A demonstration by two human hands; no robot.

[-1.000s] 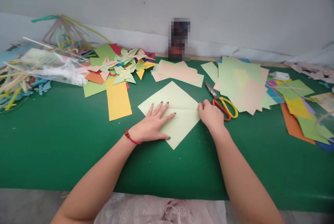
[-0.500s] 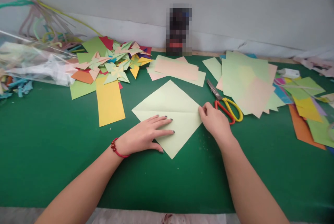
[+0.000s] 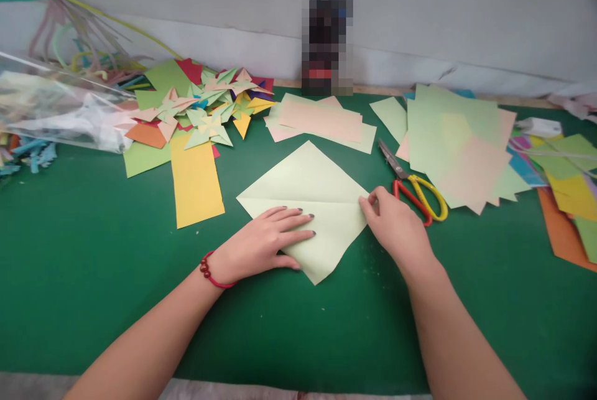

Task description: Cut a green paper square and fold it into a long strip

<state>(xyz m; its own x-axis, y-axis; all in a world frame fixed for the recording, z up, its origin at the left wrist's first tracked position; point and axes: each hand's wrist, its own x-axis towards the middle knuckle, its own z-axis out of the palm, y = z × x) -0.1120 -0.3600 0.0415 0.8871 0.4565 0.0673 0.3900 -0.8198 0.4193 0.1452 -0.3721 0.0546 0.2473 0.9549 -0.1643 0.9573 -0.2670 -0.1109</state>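
Observation:
A pale green square sheet of paper lies on the green table with one corner toward me. A straight crease runs across it from the left corner to the right. My left hand rests flat on its lower left part, fingers spread. At the right corner, my right hand pinches the paper between thumb and fingers; the lower right edge bows slightly upward. Scissors with one red and one yellow handle lie just beyond my right hand.
Folded paper stars are heaped at the back left beside a yellow strip and a clear plastic bag. Pink and green strips lie behind the sheet. Stacked paper fills the right. A pixelated dark object stands against the wall.
The sheet's right side has lifted a little and its lower right edge now curves. My right hand still pinches the corner, and my left hand stays flat. The view has shifted slightly.

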